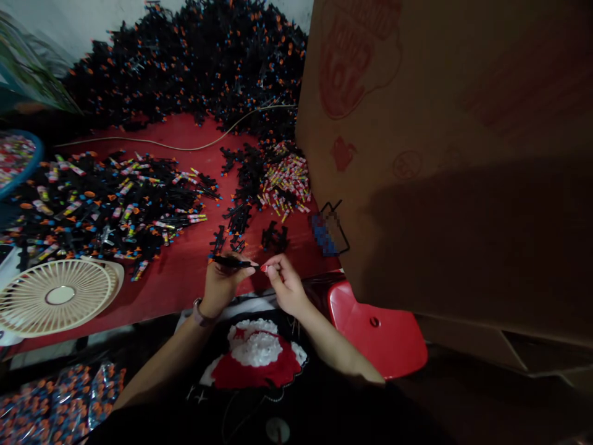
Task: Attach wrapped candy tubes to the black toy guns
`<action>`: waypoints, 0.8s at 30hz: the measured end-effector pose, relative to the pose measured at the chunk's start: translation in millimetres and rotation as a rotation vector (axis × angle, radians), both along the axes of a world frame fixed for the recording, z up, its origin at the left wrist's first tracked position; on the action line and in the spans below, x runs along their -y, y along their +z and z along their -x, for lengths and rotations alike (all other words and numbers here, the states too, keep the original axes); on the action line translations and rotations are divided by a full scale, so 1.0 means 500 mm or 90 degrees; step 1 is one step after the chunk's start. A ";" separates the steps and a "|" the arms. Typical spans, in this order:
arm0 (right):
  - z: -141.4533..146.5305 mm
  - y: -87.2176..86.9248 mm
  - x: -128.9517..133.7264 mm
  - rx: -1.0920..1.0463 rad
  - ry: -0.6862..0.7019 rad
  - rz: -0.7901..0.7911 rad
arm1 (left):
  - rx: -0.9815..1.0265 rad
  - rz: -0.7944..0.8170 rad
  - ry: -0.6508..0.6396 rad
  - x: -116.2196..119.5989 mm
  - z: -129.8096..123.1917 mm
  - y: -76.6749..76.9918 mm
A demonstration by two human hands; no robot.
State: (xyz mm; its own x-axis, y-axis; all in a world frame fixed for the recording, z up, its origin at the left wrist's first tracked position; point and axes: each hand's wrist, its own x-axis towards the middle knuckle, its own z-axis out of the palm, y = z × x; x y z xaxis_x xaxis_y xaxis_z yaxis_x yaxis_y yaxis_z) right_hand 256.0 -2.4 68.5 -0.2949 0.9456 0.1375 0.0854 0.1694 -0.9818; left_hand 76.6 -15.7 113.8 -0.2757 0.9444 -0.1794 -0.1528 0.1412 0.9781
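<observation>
My left hand [220,287] is closed around a slim black toy gun [231,262], held level above the near edge of the red table [180,266]. In my right hand [290,290], thumb and fingers pinch a small tube with a red end [264,268], close to the toy's right end. Whether the two touch, I cannot make out. Just beyond my hands lie a few loose black toy guns [274,236]. Farther back is a heap of small pink and yellow wrapped tubes [288,176], beside more black toys.
A large cardboard box [417,136] walls off the right side, above a red stool [380,334]. Toys fitted with tubes [115,198] spread leftward, behind a cream fan [60,296]. A huge black toy pile [194,62] fills the back. A cable [185,148] crosses the table.
</observation>
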 end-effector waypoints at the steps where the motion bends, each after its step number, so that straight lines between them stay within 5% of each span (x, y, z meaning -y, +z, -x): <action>1: 0.001 0.006 0.003 -0.019 -0.007 -0.004 | -0.004 0.001 0.009 0.001 -0.001 0.004; 10: 0.022 0.021 0.020 -0.089 -0.071 0.028 | -0.067 -0.050 0.026 0.016 -0.010 0.011; 15: 0.001 0.022 0.003 -0.122 0.055 0.116 | -0.106 -0.134 -0.068 0.019 0.013 0.003; 19: -0.020 0.032 -0.007 -0.169 0.234 0.247 | -0.240 -0.309 -0.200 0.017 0.048 0.022; 24: -0.016 0.052 0.021 -0.153 0.144 0.060 | -0.326 -0.421 -0.320 0.036 0.064 0.061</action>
State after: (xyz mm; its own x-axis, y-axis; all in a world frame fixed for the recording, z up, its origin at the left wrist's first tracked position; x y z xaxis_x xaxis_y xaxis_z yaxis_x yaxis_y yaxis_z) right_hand 263.8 -13.1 94.4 -0.4680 0.8720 0.1437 -0.1799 0.0652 -0.9815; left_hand 44.5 -33.9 144.5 0.2897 0.8400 0.4588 0.2403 -0.5278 0.8147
